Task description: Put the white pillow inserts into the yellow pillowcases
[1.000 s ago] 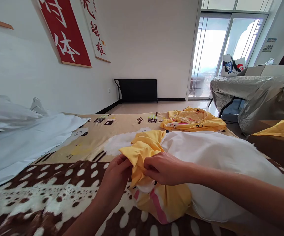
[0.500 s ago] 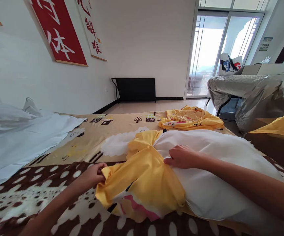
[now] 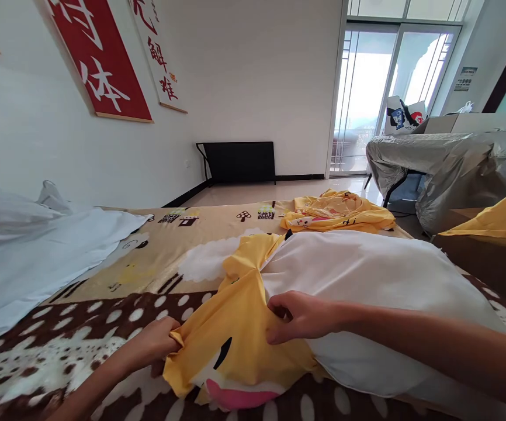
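Note:
A white pillow [image 3: 380, 280] lies on the bed, its left end inside a yellow pillowcase [image 3: 244, 316] with a black and pink cartoon print. My left hand [image 3: 163, 339] is closed on the pillowcase's left edge, with some fingertips hidden by the cloth. Over the seam where yellow cloth meets white pillow lies my right hand [image 3: 299, 317]. Its thumb and fingers are apart and curved, touching the yellow cloth without a closed grip.
A patterned brown and beige blanket [image 3: 148, 275] covers the bed. Crumpled yellow cloth [image 3: 338, 213] lies at the far edge, white cloth [image 3: 47, 245] at left. On the right are a yellow cloth corner [image 3: 494, 216] over a box and a plastic-covered table [image 3: 450, 146].
My right hand has moved left and nearer to me, from the white pillow onto the yellow cloth, and its fingers have parted. My left hand has shifted slightly left and down with the pillowcase edge.

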